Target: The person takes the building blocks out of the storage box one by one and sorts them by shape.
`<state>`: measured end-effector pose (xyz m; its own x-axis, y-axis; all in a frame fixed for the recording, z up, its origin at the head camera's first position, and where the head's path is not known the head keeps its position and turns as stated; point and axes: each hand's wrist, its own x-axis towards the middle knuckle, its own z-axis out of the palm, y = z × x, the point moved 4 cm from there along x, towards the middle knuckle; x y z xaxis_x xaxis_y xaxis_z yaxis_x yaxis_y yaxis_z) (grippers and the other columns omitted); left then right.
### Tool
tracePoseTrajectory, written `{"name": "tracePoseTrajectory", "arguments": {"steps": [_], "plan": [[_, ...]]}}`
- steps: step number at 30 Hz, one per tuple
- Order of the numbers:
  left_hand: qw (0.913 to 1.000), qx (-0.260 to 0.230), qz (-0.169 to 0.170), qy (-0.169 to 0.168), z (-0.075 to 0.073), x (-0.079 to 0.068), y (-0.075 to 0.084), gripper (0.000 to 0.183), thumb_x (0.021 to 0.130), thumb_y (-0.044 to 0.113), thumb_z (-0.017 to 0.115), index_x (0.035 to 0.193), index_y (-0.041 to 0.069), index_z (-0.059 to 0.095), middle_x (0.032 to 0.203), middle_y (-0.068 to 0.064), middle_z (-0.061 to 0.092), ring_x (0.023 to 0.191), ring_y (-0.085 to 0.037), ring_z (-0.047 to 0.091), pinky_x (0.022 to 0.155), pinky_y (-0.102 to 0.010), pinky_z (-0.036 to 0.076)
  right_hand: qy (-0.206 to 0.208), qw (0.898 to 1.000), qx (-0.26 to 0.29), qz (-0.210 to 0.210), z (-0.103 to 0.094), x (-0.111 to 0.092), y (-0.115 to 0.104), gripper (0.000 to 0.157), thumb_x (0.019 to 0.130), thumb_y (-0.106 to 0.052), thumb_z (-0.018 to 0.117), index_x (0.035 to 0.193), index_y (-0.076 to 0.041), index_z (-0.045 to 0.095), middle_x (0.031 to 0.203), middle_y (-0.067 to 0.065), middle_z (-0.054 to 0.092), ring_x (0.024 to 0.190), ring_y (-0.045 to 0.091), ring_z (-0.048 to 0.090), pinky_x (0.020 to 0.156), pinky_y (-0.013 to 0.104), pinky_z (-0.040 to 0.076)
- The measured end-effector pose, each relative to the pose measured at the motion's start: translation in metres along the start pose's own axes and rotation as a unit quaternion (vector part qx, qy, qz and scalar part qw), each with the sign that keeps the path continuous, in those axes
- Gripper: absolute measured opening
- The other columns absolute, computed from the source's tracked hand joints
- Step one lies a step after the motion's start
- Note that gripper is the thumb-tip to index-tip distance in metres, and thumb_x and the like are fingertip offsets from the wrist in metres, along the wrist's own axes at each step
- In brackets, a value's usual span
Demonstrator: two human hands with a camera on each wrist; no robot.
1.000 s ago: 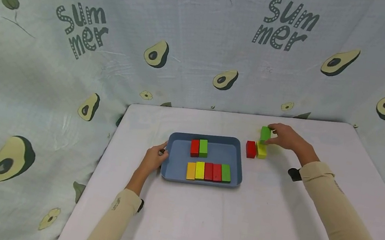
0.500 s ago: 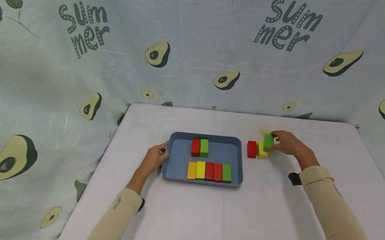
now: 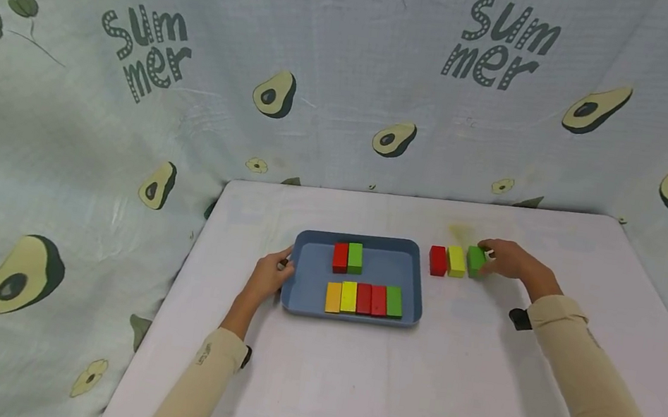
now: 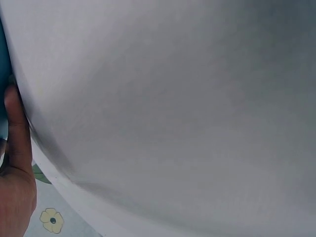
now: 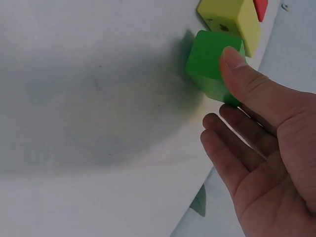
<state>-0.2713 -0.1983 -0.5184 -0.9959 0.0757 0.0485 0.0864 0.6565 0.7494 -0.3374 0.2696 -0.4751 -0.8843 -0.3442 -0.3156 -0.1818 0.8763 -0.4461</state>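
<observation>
A green block (image 3: 476,262) stands at the right end of a short row beside a yellow block (image 3: 457,261) and a red block (image 3: 438,260). My right hand (image 3: 509,259) pinches the green block; in the right wrist view the thumb (image 5: 234,59) lies on its face, with the other fingers partly behind or below it. My left hand (image 3: 267,276) rests at the left wall of the blue-grey tray (image 3: 308,276). In the left wrist view, a straight finger (image 4: 19,133) lies along the tray's outside, and most of the hand is cut off.
Inside the tray, a red block (image 3: 340,257) and a green block (image 3: 355,258) stand at the back. Along its front wall runs a row of several orange, yellow, red and green blocks (image 3: 363,299). A printed cloth (image 3: 337,95) hangs behind the white table (image 3: 334,387).
My right hand has brought the green block rightward and toward me, from behind and over the yellow block to its right side. The left hand and tray stay put.
</observation>
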Motion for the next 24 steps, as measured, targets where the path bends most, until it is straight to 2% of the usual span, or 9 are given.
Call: {"name": "tracePoseTrajectory", "arguments": {"steps": [8, 16, 20, 24], "plan": [[0.9999, -0.003, -0.007, -0.010, 0.000, -0.002, 0.000, 0.048, 0.092, 0.011, 0.052, 0.139, 0.004, 0.047, 0.088, -0.010, 0.060, 0.052, -0.013, 0.047, 0.046, -0.028, 0.040, 0.019, 1.000, 0.002, 0.015, 0.014, 0.004, 0.003, 0.066, 0.082, -0.009, 0.072, 0.135, 0.012, 0.039, 0.131, 0.033, 0.042, 0.119, 0.045, 0.039, 0.099, 0.058, 0.029], [1.0000, -0.004, -0.005, -0.005, -0.001, -0.003, 0.000, 0.047, 0.092, 0.010, 0.052, 0.138, 0.003, 0.047, 0.089, -0.011, 0.060, 0.053, -0.013, 0.048, 0.047, -0.028, 0.041, 0.022, 0.999, -0.015, 0.021, 0.010, -0.001, -0.005, 0.074, 0.083, -0.015, 0.071, 0.139, 0.011, 0.032, 0.134, 0.036, 0.036, 0.123, 0.049, 0.033, 0.099, 0.059, 0.027], [1.0000, -0.001, -0.001, -0.003, -0.002, -0.003, 0.001, 0.047, 0.092, 0.010, 0.052, 0.138, 0.003, 0.047, 0.089, -0.012, 0.061, 0.053, -0.014, 0.047, 0.047, -0.028, 0.040, 0.044, 0.999, -0.022, 0.020, 0.005, 0.001, -0.014, 0.074, 0.084, -0.023, 0.070, 0.138, 0.011, 0.034, 0.134, 0.035, 0.037, 0.122, 0.048, 0.034, 0.099, 0.059, 0.028], [1.0000, 0.001, -0.001, -0.002, -0.002, -0.003, 0.002, 0.047, 0.092, 0.010, 0.053, 0.138, 0.003, 0.048, 0.089, -0.012, 0.061, 0.053, -0.013, 0.046, 0.047, -0.027, 0.039, 0.070, 0.997, -0.011, 0.009, 0.006, 0.007, -0.024, 0.070, 0.086, -0.024, 0.069, 0.140, 0.007, 0.036, 0.134, 0.031, 0.039, 0.120, 0.045, 0.039, 0.096, 0.057, 0.034]]}}
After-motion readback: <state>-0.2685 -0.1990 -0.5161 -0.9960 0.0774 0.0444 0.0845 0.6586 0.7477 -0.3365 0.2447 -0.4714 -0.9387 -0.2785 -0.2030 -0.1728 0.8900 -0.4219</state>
